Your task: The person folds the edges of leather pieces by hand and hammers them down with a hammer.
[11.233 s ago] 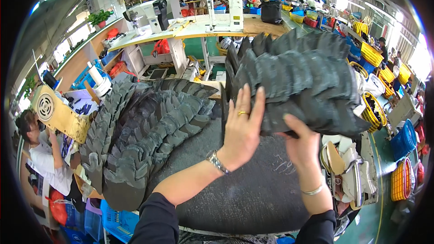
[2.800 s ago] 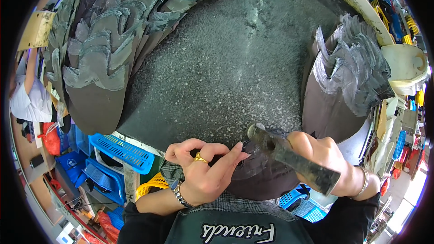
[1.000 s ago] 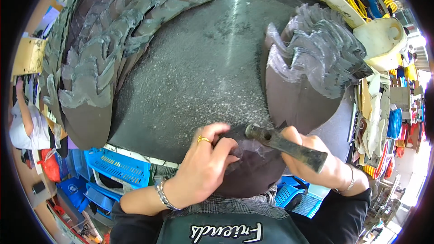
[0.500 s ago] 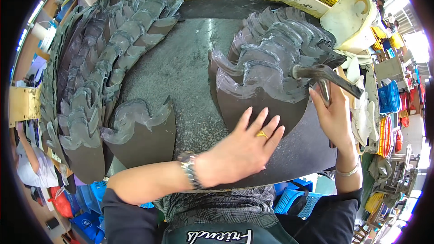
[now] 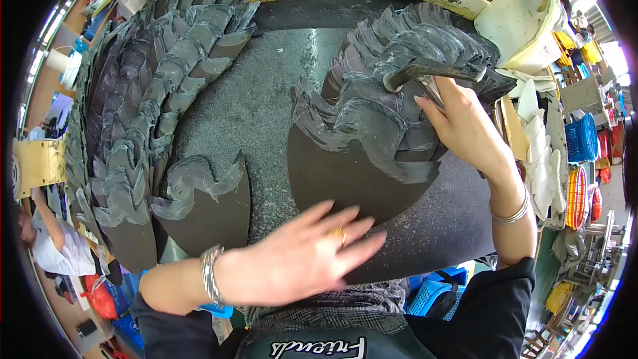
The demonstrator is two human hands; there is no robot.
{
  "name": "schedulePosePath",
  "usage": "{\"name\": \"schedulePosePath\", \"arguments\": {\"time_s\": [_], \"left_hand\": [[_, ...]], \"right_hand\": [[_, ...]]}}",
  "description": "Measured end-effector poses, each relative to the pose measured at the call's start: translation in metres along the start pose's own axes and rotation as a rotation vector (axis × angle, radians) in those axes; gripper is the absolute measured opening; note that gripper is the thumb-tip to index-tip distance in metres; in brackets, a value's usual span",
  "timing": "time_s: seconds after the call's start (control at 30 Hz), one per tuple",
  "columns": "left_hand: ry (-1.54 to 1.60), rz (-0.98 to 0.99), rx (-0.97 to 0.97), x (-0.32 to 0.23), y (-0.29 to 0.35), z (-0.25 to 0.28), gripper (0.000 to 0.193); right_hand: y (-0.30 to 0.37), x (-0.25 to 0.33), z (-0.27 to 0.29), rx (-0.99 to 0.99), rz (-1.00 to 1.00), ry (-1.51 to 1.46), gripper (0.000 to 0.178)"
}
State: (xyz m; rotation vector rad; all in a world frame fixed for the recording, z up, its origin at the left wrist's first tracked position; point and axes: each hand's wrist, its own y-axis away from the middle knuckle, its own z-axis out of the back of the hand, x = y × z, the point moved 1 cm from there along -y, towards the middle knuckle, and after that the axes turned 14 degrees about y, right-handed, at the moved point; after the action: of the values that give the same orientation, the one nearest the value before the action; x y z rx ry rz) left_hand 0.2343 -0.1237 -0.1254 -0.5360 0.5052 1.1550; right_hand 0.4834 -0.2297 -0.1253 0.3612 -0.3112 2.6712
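My right hand [image 5: 468, 126] is wrapped round the metal shaft of a hammer with a long, dark curved head [image 5: 432, 70]. The head lies over the right-hand stack of overlapping dark flat pieces [image 5: 352, 96], whose curved edges carry a greyish, shiny smear like glue. Below it, the front piece of that stack [image 5: 352, 176] shows a broad plain brown face. My left hand [image 5: 286, 259], blurred by motion, has its fingers spread close to this piece's lower edge; nothing is in it. Whether its fingertips touch the piece, I cannot tell.
Rows of similar overlapping pieces [image 5: 133, 106] cover the left of the dark worktop [image 5: 272, 113], one piece [image 5: 212, 216] lying in front. A cream tub [image 5: 515, 20] stands at the back right, near pale scraps [image 5: 538, 153]. Blue baskets [image 5: 435, 296] sit below the front edge.
My left hand has drawn back left and toward me, off the front piece. My right hand has carried the hammer left and farther over the stack. The front piece has shifted left.
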Motion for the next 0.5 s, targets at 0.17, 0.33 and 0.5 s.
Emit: {"name": "schedulePosePath", "arguments": {"time_s": [0.17,0.33,0.5], "left_hand": [[-0.316,0.12,-0.544,0.073,-0.067,0.022,0.046],[-0.289,0.071,-0.612,0.093,-0.081,0.02,0.02],[0.091,-0.131,-0.469,0.028,-0.049,0.032,0.014]], "right_hand": [[-0.004,0.003,-0.015,-0.128,0.107,0.092,0.024],[0.0,0.005,-0.013,-0.155,0.105,0.091,0.024],[0.007,-0.004,-0.021,-0.127,0.016,0.044,0.034]]}}
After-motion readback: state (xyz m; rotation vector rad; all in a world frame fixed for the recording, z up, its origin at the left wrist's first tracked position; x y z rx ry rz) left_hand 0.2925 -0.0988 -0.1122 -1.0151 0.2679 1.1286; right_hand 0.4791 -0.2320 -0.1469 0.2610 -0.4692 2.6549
